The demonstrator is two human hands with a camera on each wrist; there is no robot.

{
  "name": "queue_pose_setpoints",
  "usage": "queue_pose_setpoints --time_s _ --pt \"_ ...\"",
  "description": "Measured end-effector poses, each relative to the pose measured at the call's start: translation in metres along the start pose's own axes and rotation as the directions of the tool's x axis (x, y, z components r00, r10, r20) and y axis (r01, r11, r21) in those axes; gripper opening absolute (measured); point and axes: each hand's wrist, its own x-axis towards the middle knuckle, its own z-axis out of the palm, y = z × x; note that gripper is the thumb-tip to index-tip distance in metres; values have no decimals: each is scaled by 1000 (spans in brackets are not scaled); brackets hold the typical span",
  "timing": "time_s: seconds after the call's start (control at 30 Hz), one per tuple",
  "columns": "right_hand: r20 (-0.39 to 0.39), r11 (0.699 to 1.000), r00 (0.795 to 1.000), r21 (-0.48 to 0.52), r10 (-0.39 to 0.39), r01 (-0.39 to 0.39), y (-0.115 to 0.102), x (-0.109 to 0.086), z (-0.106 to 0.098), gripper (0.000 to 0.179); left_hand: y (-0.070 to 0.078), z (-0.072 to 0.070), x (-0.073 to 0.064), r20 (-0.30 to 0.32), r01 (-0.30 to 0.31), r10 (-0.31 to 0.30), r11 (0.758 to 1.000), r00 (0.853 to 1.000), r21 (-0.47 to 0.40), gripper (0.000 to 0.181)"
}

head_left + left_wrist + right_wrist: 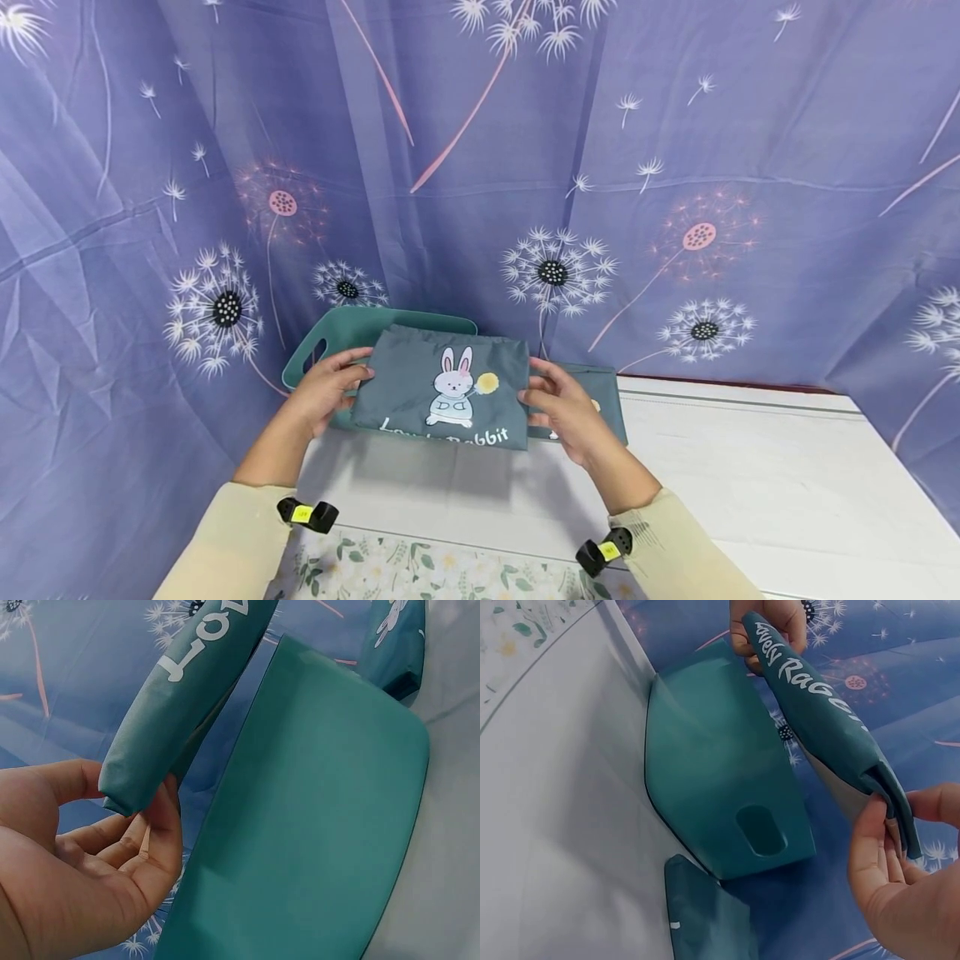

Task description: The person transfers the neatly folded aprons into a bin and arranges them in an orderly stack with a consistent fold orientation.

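Note:
A folded dark green cloth [405,379] with a white rabbit print and "Lovely Rabbit" lettering is held up between both hands. My left hand [326,392] pinches its left end; in the left wrist view, the thumb and fingers close around the folded edge [139,769]. At the opposite end my right hand [570,412] grips the layered fold, which shows in the right wrist view between thumb and fingers [870,825]. Below and behind the cloth stands a green plastic bin [341,329] with a handle slot. The held cloth overlaps part of the bin in the head view.
A second folded green cloth [611,404] with a print lies right of the bin, partly behind my right hand. Everything stands on a white table [720,467], with a floral cloth [420,567] at its near edge. A purple dandelion curtain [480,225] hangs behind and at the sides.

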Motion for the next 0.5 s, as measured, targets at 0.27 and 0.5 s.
queue_pose_setpoints --time_s 0.27,0.5 --pt "-18 1000 1000 23 -4 4 0 4 6 70 0 -5 0 -7 0 -1 1000 1000 -21 57" --pt "-42 999 999 44 6 -4 -1 6 11 65 -1 -9 0 -7 -10 10 998 1000 -58 57"
